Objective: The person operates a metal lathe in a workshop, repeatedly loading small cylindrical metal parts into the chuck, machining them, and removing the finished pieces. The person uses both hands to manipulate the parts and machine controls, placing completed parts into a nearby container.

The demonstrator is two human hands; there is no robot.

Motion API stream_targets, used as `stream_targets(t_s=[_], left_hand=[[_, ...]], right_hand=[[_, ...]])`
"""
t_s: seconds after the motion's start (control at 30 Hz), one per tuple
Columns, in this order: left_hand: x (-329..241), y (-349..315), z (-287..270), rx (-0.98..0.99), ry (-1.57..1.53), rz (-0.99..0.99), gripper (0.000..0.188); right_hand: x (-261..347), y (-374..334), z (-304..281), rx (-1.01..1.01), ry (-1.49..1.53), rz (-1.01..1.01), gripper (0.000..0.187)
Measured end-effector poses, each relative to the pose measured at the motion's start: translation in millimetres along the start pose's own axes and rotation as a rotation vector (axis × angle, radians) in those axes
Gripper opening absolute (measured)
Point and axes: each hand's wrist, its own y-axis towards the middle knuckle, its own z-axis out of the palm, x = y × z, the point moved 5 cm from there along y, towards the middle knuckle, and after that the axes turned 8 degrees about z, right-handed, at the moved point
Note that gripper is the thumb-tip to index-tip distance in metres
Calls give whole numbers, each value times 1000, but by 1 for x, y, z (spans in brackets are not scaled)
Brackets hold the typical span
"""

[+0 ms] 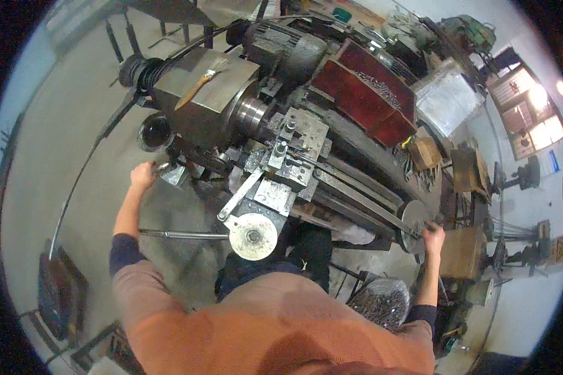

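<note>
A small metal lathe with a bright cylindrical chuck [253,112] stands in front of me. My left hand [144,174] is closed at the lathe's left front, by a small metal part; what its fingers hold is hard to make out. On the right, my right hand [433,238] grips the rim area of a grey handwheel [413,220] at the end of the bed. Between my hands sit the tool post [288,169], a flat lever [241,195] and a pale round dial [253,237] with a rod reaching left.
A wooden-handled brush [197,87] lies on the headstock [181,69]. Behind the bed stand a motor [288,53] and a dark red box [363,94] with metal shavings on it. A cardboard box [425,153] and spanners lie at right. A container of dark chips [381,301] is below.
</note>
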Motion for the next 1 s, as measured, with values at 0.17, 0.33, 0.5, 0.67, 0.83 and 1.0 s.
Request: stream_targets(t_s=[0.17,0.33,0.5,0.67,0.83,1.0], left_hand=[[36,-70,-36,-12,-237,-27,38],[53,-156,-21,-147,-602,-432,30],[46,-181,-36,-302,-674,-462,35],[29,-165,-46,-636,-821,-516,34],[40,-141,-36,-596,-897,-457,28],[39,-137,-37,-694,-885,-388,27]], right_hand=[[-244,43,31,45,-390,157,35],[-260,23,49,-73,-484,-30,27],[-229,-32,56,-95,-520,358,31],[-160,-105,39,47,-450,549,38],[-176,-116,54,-64,-329,509,33],[-167,-120,53,-89,-263,502,33]])
